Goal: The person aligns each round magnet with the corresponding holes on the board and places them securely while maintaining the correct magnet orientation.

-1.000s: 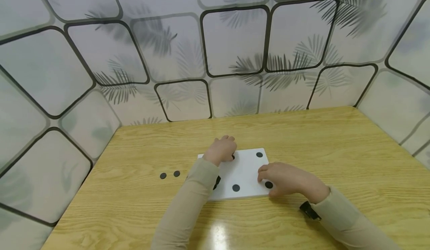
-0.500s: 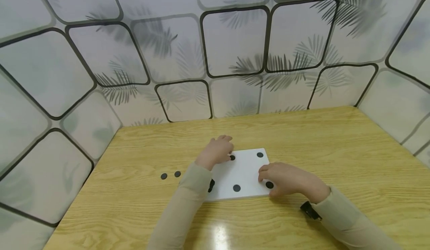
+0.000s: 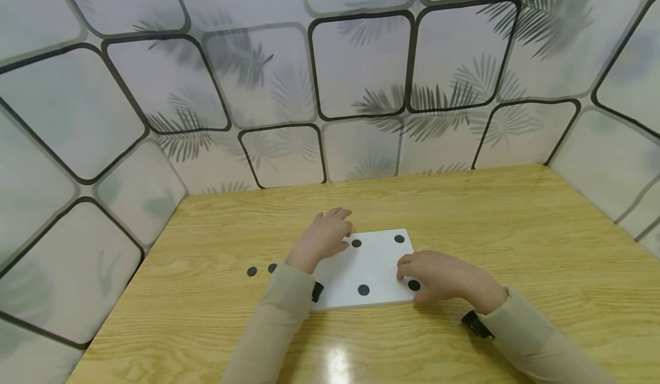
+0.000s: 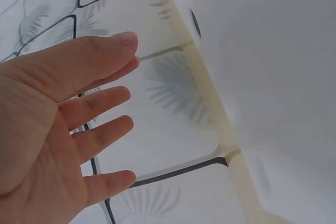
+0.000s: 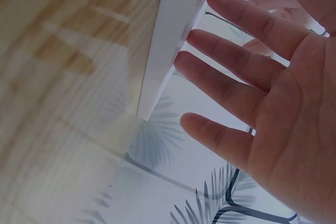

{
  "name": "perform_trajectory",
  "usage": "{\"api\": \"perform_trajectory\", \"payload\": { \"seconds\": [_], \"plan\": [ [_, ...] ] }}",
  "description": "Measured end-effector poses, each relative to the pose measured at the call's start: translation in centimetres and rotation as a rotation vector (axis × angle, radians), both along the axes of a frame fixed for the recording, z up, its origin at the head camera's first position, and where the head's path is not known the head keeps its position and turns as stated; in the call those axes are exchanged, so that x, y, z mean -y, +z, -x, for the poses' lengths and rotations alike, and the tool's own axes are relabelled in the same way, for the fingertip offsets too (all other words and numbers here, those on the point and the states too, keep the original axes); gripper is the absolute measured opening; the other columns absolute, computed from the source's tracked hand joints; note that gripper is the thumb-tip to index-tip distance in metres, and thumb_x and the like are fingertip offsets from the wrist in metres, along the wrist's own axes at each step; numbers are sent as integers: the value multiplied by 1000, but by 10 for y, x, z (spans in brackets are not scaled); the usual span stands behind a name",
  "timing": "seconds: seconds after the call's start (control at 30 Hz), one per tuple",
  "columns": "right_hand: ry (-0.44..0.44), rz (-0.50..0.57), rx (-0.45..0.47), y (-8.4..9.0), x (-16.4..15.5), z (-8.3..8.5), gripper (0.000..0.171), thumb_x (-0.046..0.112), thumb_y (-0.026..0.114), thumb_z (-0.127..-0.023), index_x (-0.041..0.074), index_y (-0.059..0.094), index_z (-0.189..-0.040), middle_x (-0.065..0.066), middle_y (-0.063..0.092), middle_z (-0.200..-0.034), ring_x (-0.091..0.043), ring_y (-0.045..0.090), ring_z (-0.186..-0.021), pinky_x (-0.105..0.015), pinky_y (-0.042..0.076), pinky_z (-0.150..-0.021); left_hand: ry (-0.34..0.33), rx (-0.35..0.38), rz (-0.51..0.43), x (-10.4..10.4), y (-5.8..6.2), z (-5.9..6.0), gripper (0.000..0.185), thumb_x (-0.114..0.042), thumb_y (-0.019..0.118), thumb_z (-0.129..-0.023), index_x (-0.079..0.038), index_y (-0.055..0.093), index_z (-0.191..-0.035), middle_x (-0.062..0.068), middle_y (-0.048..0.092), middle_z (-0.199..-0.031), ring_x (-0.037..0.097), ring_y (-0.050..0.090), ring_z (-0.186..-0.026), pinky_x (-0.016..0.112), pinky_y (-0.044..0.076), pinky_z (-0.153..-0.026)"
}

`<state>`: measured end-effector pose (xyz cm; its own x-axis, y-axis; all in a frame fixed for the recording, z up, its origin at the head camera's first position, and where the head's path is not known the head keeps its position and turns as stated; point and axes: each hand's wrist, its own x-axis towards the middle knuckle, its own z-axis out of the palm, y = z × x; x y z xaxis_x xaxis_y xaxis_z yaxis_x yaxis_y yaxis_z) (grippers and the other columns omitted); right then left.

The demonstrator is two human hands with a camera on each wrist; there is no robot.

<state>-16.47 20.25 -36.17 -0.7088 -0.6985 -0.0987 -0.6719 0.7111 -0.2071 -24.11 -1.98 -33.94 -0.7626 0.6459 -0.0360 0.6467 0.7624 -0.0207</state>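
Observation:
A white rectangular board (image 3: 378, 263) lies flat on the wooden table. Several black discs show on its top, among them a far disc (image 3: 356, 243) close to my left fingers, a far-right disc (image 3: 399, 239) and a near disc (image 3: 363, 290). My left hand (image 3: 322, 238) is over the board's left part, hiding some of it; the left wrist view has its fingers spread and holding nothing. At the board's right edge is my right hand (image 3: 446, 275), fingertips at the board, beside a near-right disc (image 3: 414, 285). Its fingers look extended in the right wrist view.
Left of the board, two loose black discs lie on the table (image 3: 170, 309): an outer disc (image 3: 251, 271) and an inner disc (image 3: 272, 268) near the left sleeve (image 3: 281, 309). Behind the table rises a patterned wall (image 3: 361, 69).
My left hand has drawn back leftward from the far disc, which now shows fully on the board. The right hand has stayed in place.

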Motion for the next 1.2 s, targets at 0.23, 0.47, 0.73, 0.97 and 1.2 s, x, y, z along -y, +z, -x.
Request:
{"api": "perform_trajectory", "payload": {
  "seconds": [0.23,0.47,0.73,0.97,1.2],
  "plan": [
    [1,5,-4,-1,0,0,30,15,74,-65,10,62,-92,-3,57,-102,-19,54,-88,-35,44,-77,-4,-19,-13,5,1,-8,14,-23,66,-80,-13,64,-89,8,39,-134,27,29,-125,51,28,-95],
    [6,3,-4,-1,0,0,30,15,74,-65,11,62,-92,-2,57,-101,-18,54,-87,-34,44,-76,-6,-24,-28,10,3,-13,16,-27,65,-80,-12,64,-88,8,39,-133,27,28,-126,51,27,-96],
    [9,5,-9,-1,0,0,30,15,74,-65,10,62,-92,-3,56,-102,-19,54,-89,-35,43,-78,16,-28,-40,16,2,-15,14,-26,66,-80,-13,64,-86,8,40,-133,27,29,-125,51,27,-96],
    [6,6,-6,-1,0,0,30,15,74,-65,10,62,-92,-2,56,-101,-19,54,-88,-35,44,-77,35,-14,-65,24,3,-17,14,-24,67,-79,-12,65,-86,9,41,-132,28,30,-125,51,28,-95],
    [0,6,1,0,0,0,31,15,74,-65,10,63,-93,-2,56,-101,-18,54,-88,-35,44,-77,42,-20,-56,31,1,-16,15,-25,67,-79,-13,65,-88,9,40,-133,28,29,-125,52,28,-95]
  ]
}}
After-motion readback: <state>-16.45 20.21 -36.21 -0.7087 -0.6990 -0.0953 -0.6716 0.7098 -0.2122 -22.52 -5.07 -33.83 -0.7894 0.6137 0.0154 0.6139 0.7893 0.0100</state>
